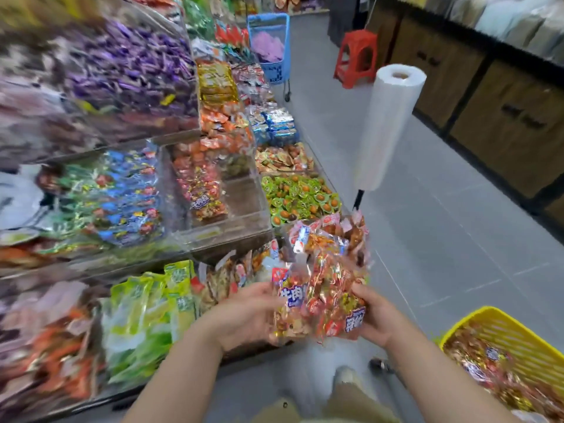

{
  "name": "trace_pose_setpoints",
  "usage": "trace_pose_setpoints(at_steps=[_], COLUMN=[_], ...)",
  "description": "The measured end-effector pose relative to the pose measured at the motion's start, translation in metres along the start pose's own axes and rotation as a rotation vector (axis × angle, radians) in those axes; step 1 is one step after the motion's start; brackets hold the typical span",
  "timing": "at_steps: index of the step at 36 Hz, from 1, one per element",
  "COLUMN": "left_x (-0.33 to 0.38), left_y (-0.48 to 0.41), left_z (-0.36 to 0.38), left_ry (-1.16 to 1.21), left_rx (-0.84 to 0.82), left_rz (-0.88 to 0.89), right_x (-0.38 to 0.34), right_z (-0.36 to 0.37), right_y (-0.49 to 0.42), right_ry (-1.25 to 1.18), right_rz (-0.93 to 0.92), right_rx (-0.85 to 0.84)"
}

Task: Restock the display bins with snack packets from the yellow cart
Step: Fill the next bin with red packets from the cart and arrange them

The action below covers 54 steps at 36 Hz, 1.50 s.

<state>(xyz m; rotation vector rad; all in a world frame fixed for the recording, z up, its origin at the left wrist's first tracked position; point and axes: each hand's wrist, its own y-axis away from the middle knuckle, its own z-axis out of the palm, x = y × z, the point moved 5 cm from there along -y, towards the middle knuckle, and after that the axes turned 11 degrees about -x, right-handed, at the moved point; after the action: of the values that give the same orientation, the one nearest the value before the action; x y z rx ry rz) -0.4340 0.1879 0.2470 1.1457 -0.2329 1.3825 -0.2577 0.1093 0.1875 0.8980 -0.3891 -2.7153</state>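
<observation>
A clear bag of red and gold snack packets hangs between both hands in front of the lower display bins. My left hand grips its left side. My right hand grips its right side. The yellow cart stands at the lower right with more of the same packets inside. A clear acrylic bin on the middle shelf holds a few matching packets at its left and is mostly bare.
Display bins of mixed snacks run along the left, tiered, with green packets low down. A roll of plastic bags stands on a pole in the aisle. A blue cart and a red stool stand farther back. Wooden cabinets line the right.
</observation>
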Motion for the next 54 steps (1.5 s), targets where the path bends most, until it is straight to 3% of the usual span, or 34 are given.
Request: trace_pose_setpoints(at_steps=[3,7,16,25,31,36,42,46,50,54], left_x=[0.005,0.018,0.052,0.083,0.112,0.129,0.166,0.188,0.213,0.232], left_y=[0.009,0.018,0.049,0.050,0.032,0.013,0.024,0.021,0.012,-0.001], left_z=[-0.027,-0.051,-0.104,-0.145,-0.162,-0.174,-0.221,-0.230,-0.239,-0.260], left_ry=[-0.086,-0.018,0.046,0.290,0.358,0.129,-0.230,-0.521,-0.965,-1.045], left_rx=[0.286,0.449,0.780,0.713,0.453,0.399,0.316,0.208,0.309,0.481], left_rz=[0.027,0.199,0.371,0.380,0.348,0.203,0.082,-0.081,-0.113,-0.010], right_x=[0.000,-0.011,-0.042,-0.064,-0.058,-0.049,-0.045,-0.042,-0.045,-0.068], right_z=[0.022,0.041,0.050,0.060,0.070,0.091,0.105,0.116,0.117,0.095], right_y=[-0.023,-0.055,-0.115,-0.171,-0.188,-0.200,-0.216,-0.224,-0.234,-0.242], right_ry=[0.137,0.163,0.164,0.308,0.250,0.220,0.216,0.347,0.404,0.296], right_rz=[0.055,0.048,0.115,0.138,0.230,0.226,0.184,0.180,0.115,-0.096], right_rx=[-0.081,-0.139,0.062,0.104,0.104,0.047,0.100,0.096,0.187,0.364])
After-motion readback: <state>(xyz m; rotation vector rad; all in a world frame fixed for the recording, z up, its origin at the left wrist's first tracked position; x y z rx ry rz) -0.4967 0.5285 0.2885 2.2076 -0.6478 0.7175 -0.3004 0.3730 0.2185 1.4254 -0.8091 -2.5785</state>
